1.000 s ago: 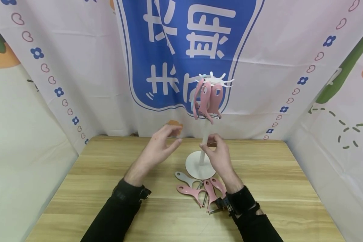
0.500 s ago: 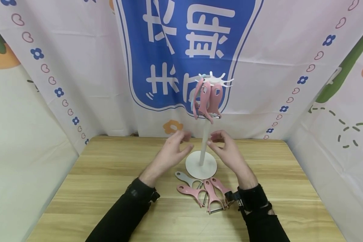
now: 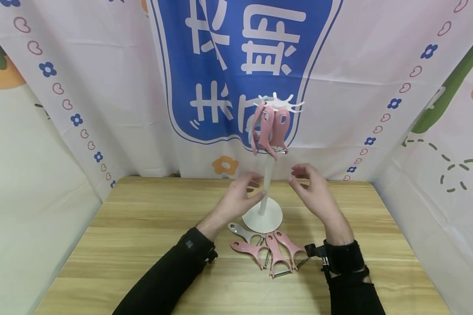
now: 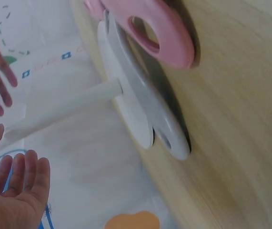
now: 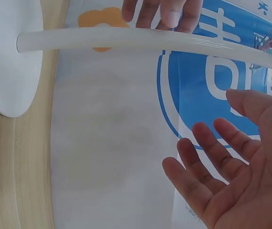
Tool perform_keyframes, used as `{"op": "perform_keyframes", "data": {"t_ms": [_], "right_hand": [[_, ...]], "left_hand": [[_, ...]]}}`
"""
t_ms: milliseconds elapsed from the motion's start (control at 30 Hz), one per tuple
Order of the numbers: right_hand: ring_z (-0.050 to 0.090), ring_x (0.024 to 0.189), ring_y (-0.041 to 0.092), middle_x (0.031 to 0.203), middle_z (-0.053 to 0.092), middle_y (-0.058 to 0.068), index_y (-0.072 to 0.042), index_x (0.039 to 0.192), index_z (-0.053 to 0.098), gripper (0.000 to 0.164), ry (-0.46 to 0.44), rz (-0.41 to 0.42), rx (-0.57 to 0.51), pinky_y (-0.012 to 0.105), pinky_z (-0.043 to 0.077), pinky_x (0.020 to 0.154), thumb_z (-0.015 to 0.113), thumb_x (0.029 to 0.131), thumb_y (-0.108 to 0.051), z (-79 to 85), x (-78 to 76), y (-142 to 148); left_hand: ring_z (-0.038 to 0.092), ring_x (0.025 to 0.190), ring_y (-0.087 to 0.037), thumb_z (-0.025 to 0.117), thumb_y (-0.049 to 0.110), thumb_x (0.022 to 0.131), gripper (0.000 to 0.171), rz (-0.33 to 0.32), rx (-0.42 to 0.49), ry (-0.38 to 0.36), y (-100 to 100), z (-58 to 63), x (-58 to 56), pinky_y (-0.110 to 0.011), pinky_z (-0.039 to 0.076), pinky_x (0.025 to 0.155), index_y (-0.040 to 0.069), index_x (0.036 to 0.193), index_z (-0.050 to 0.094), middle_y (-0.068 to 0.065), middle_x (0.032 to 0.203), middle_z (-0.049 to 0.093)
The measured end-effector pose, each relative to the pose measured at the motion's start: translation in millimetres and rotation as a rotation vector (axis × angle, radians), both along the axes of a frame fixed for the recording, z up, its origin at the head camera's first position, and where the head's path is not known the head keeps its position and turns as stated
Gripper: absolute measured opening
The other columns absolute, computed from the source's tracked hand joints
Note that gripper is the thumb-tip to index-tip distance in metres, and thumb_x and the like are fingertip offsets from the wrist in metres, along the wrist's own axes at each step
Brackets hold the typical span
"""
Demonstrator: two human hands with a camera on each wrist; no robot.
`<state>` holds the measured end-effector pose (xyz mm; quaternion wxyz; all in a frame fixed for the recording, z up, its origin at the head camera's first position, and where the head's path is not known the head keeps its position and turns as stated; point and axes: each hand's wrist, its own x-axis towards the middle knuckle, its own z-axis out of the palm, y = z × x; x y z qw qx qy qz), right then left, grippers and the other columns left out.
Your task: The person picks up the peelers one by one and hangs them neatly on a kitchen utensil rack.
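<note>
A white stand (image 3: 267, 179) with a round base and a crown of hooks stands upright near the table's back. Several pink peelers (image 3: 266, 127) and a light blue thing partly hidden behind them hang from its hooks. My left hand (image 3: 242, 192) is at the stand's pole, fingers loosely bent and thumb apart; whether it touches the pole I cannot tell. To the right of the pole, my right hand (image 5: 231, 171) is held in the air with fingers spread, touching nothing. In front of the base lie a grey peeler (image 4: 145, 88) and several pink peelers (image 3: 276, 253).
The wooden table (image 3: 161, 197) ends at a white cloth backdrop with a blue printed sign (image 3: 244, 52). White cloth also hangs along both sides. The bare hooks (image 3: 293, 105) stick out at the crown's right.
My right hand has let go of the pole and moved off to the right. My left hand has moved right, up to the pole. The stand and peelers stay in place.
</note>
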<state>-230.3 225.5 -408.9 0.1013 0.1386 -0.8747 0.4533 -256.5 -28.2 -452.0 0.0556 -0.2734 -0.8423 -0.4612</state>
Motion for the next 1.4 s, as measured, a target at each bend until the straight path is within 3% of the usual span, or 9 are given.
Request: {"op": "perform_keyframes", "data": {"t_ms": [200,367,467,700,967,1400], "right_hand": [[0.055,0.127,0.034,0.138,0.057,0.015,-0.005,0.141,0.053,0.049,-0.007,-0.017,0.016,0.055,0.053,0.102,0.061,0.104,-0.036,1.4,2.6,1.7],[0.056,0.127,0.034,0.137,0.058,0.014,-0.007,0.141,0.053,0.048,0.0,-0.03,0.022,0.055,0.054,0.101,0.06,0.105,-0.038,1.8,3.4,1.3],[0.056,0.126,0.034,0.136,0.059,0.015,-0.006,0.141,0.054,0.049,0.004,-0.033,0.022,0.057,0.053,0.101,0.059,0.105,-0.038,1.8,3.3,0.6],[0.056,0.125,0.032,0.133,0.06,0.013,-0.007,0.14,0.054,0.047,0.004,-0.039,0.026,0.056,0.053,0.101,0.059,0.105,-0.037,2.2,3.7,-0.6],[0.057,0.124,0.03,0.13,0.062,0.011,-0.009,0.138,0.056,0.045,0.006,-0.052,0.024,0.055,0.054,0.099,0.06,0.105,-0.038,2.2,3.7,-2.1],[0.057,0.124,0.03,0.126,0.062,0.01,-0.008,0.139,0.055,0.046,-0.009,-0.043,0.029,0.057,0.052,0.102,0.059,0.105,-0.038,0.5,2.8,-4.7]], "left_hand": [[0.063,0.116,-0.021,0.069,0.017,0.1,0.033,-0.057,0.039,-0.031,13.5,-2.7,-4.3,-0.039,0.056,0.1,0.011,0.13,0.059,-0.004,0.123,0.063],[0.062,0.115,-0.015,0.065,0.016,0.102,0.028,-0.06,0.036,-0.042,20.1,-3.5,-5.4,-0.023,0.056,0.094,0.01,0.129,0.058,-0.004,0.123,0.061],[0.062,0.114,-0.015,0.066,0.017,0.101,0.029,-0.049,0.024,-0.023,21.3,-3.3,-5.6,-0.02,0.057,0.088,0.011,0.128,0.059,-0.003,0.122,0.06],[0.063,0.109,-0.013,0.069,0.017,0.1,0.027,0.009,-0.052,0.04,23.4,-2.5,-6.7,-0.025,0.058,0.084,0.014,0.125,0.06,0.0,0.119,0.063],[0.065,0.107,-0.018,0.069,0.014,0.099,0.019,0.051,-0.072,0.082,18.0,-0.2,-10.8,-0.025,0.059,0.082,0.012,0.116,0.06,-0.004,0.114,0.064],[0.066,0.11,-0.024,0.061,0.0,0.1,0.018,0.092,-0.036,0.042,-12.1,9.3,-19.6,-0.034,0.06,0.087,0.008,0.116,0.06,-0.008,0.117,0.065]]}}
